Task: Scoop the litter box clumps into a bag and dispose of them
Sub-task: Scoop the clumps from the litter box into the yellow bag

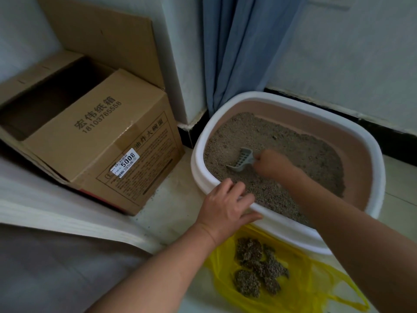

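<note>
A white-rimmed litter box (352,129) with a tan inner wall holds grey-brown litter (293,145). My right hand (274,162) is inside it, shut on the handle of a grey slotted scoop (242,160) whose blade rests on the litter at the left side. My left hand (225,206) lies on the box's near rim, fingers curled over the edge into the box. On the floor just in front of the box lies a yellow plastic bag (302,288), spread flat, with several dark litter clumps (257,269) on it.
An open cardboard box (97,136) stands to the left of the litter box, a flattened carton leaning behind it. A blue curtain (239,46) hangs at the wall corner behind. Pale fabric (45,213) covers the lower left.
</note>
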Demonstrator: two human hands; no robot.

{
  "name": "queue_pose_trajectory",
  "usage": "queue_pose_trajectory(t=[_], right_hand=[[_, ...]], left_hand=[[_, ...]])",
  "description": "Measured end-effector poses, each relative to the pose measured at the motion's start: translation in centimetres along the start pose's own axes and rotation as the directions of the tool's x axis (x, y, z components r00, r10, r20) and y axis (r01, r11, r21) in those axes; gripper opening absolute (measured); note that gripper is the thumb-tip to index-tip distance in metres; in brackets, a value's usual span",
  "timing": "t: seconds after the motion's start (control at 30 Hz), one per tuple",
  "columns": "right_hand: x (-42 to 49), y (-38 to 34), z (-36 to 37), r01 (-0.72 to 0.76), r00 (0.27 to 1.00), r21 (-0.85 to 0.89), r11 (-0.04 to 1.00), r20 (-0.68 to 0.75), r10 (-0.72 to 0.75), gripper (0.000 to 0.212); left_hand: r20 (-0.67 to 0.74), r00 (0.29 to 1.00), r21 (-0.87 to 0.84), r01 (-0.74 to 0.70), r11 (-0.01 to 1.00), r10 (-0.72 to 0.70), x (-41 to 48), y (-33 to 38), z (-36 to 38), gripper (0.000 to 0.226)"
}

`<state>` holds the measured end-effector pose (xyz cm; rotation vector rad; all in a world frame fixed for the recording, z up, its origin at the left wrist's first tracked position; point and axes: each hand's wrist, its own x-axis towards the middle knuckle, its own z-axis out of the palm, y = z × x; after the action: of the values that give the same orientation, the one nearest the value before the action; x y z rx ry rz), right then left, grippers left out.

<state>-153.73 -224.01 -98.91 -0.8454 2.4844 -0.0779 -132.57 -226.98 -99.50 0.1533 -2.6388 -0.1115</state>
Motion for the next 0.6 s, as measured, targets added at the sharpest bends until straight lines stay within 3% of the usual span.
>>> queue_pose_trajectory(t=[0.17, 0.43, 0.6], right_hand=[[1.9, -2.4, 0.8, -0.027, 0.996, 0.023, 0.999, -0.081, 0.028, 0.032], [2.4, 0.3, 1.0, 0.245, 0.968, 0.17, 0.955, -0.104, -0.23, 0.043], [1.0, 0.8, 2.9, 0.299, 0.948, 0.279, 0.913, -0.194, -0.252, 0.042]], left_hand=[[0.001, 1.0, -0.018, 0.014, 1.0, -0.014, -0.1, 0.1, 0.1, 0.044], [0.022, 0.999, -0.026, 0.027, 0.999, -0.027, -0.3, 0.0, 0.3, 0.043], [0.012, 1.0, -0.014, 0.019, 1.0, -0.019, -0.3, -0.1, 0.4, 0.044]])
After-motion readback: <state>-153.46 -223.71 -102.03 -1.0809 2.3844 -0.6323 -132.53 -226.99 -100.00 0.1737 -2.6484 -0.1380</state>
